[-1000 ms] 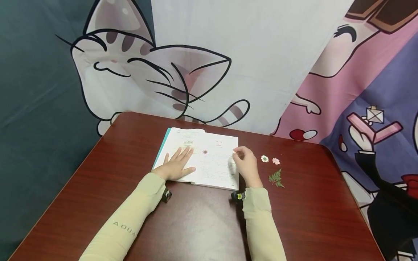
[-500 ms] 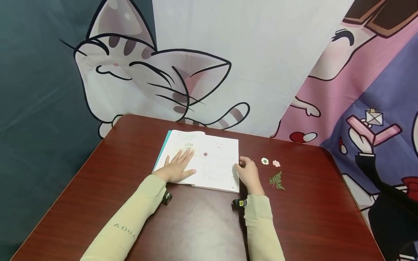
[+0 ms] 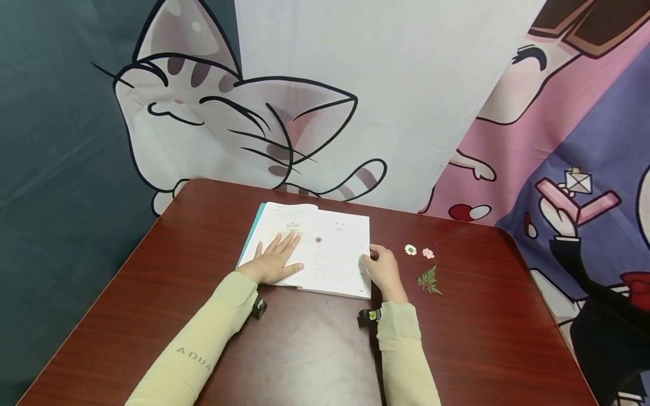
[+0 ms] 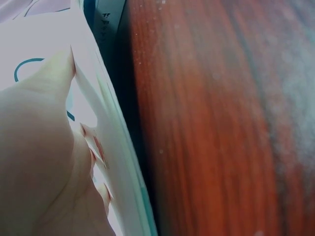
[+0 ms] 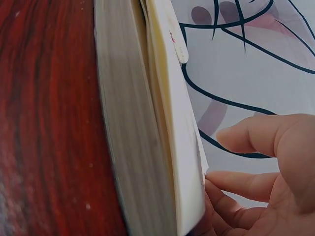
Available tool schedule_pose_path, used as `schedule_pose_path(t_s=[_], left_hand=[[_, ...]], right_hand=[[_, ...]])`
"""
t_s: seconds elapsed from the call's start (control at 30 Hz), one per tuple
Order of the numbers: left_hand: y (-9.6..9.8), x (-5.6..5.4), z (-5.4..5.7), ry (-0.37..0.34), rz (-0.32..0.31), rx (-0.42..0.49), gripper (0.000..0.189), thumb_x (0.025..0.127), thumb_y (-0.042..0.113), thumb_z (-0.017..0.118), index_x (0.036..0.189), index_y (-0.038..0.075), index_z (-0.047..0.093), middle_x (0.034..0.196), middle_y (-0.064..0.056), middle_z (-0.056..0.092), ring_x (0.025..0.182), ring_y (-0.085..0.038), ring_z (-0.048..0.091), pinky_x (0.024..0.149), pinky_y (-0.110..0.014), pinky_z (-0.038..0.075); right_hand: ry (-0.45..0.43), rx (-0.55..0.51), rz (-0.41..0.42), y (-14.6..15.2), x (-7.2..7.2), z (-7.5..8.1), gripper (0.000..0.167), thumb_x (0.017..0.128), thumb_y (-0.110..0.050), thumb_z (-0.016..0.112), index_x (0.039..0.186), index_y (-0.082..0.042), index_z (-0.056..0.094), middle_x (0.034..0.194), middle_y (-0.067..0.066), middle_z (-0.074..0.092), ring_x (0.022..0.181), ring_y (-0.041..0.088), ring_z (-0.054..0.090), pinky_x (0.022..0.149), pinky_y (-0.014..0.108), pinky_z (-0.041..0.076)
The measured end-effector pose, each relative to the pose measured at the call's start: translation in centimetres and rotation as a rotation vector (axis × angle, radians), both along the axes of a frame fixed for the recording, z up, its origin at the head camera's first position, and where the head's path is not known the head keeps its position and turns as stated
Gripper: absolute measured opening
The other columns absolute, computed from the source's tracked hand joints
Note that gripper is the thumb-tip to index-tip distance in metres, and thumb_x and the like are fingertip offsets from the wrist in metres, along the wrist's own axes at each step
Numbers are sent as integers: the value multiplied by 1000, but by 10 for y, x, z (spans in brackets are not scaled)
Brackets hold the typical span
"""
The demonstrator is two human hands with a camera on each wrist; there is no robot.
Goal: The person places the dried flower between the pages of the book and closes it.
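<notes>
An open book (image 3: 337, 268) with a teal cover edge lies on the table. On its left page my left hand (image 3: 271, 264) rests flat, fingers spread; the left wrist view shows the thumb (image 4: 56, 69) along the page near the lower edge. A small dark-red flower (image 3: 318, 240) sits on the right page near the fold. My right hand (image 3: 385, 272) is at the book's right edge, fingers loosely bent. In the right wrist view a fingertip (image 5: 211, 176) touches the edge of the top page (image 5: 184, 147), with the other bent finger above it apart from the paper.
Right of the book lie a white daisy-like flower (image 3: 410, 250), a pink flower (image 3: 428, 254) and a green fern-like leaf (image 3: 429, 280). The brown table (image 3: 472, 316) meets a cartoon-printed cloth (image 3: 325, 129) at the back. Each wrist carries a small black camera.
My right hand has come down along the book's right edge toward me, and its fingertips have loosened apart. The left hand stays flat on the left page.
</notes>
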State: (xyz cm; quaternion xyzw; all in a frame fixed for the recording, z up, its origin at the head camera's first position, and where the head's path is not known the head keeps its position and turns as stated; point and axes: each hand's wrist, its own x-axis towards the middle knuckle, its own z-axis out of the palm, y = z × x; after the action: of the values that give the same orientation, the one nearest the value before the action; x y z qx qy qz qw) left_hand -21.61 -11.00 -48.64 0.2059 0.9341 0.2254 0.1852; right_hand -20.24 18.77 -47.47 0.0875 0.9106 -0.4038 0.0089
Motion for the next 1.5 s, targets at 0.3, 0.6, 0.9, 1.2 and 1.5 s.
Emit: schedule_pose_path(t_s=[0.3, 0.6, 0.9, 1.2, 1.5], left_hand=[[-2, -4, -7, 5, 9, -10, 83, 103, 63, 38, 165, 21, 3, 171, 0, -5, 156, -30, -10, 115, -67, -13], [-3, -3, -5, -5, 9, -7, 83, 102, 64, 37, 165, 21, 3, 171, 0, -5, 156, -31, -9, 115, -68, -12], [0, 0, 6, -17, 0, -38, 81, 105, 57, 40, 165, 16, 4, 171, -6, -4, 155, -34, -9, 115, -70, -10], [1, 2, 10, -5, -4, -24, 81, 105, 56, 41, 165, 14, 7, 171, -8, -2, 155, -35, -7, 115, -70, -9], [0, -5, -6, -4, 12, -18, 84, 102, 64, 37, 165, 21, 3, 171, -1, -6, 156, -30, -10, 115, -68, -12]], right_hand=[[-11, -28, -4, -1, 0, 2, 51, 97, -18, 61, 142, 4, 54, 135, 28, 55, 127, 41, 52, 106, 55, 43], [58, -70, -22, -2, 1, 3, 48, 95, -11, 63, 140, 1, 55, 127, 26, 54, 114, 39, 56, 98, 53, 47], [162, -147, -61, -5, 2, 11, 44, 90, -1, 61, 134, -1, 61, 104, 17, 62, 102, 34, 60, 86, 45, 48], [214, -259, -135, -10, 2, 15, 39, 92, -4, 58, 130, -1, 65, 98, 13, 61, 92, 26, 57, 78, 33, 44], [229, -671, -136, -16, 0, 18, 29, 104, -8, 49, 126, 2, 66, 100, 10, 65, 80, 15, 62, 66, 23, 51]])
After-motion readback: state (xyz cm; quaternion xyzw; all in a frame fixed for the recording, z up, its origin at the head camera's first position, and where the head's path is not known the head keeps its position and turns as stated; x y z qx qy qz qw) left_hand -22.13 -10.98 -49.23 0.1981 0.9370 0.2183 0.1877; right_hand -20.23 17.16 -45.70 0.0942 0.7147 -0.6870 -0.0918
